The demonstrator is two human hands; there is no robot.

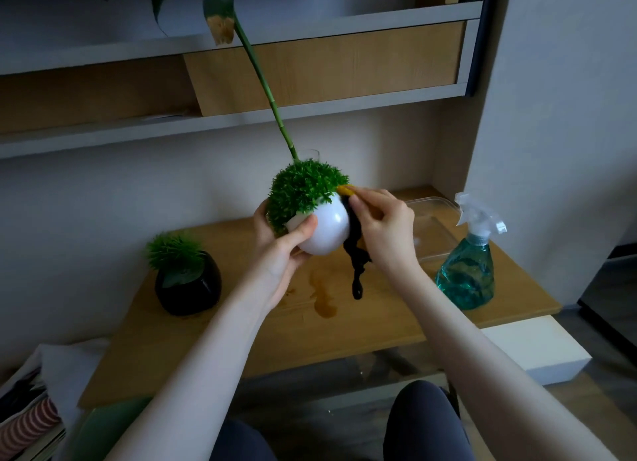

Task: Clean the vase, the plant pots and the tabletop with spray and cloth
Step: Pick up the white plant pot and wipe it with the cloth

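Holding unlabelled white pot (325,231), right hand (384,228) presses cloth (355,250).

Dim, soft daylight from the right; faint shadows on the counter (379,322). Wide-angle bending at edges, slight overall blur.

— Any writing to read here?

— None that I can make out. The spray bottle (466,267) at the right edge of the desk (379,319) has dark marks showing through its blue liquid, too blurred to tell as letters.

— And the pots?

— The white pot (327,233) and the black pot (189,288) near the left edge are plain, with no label.
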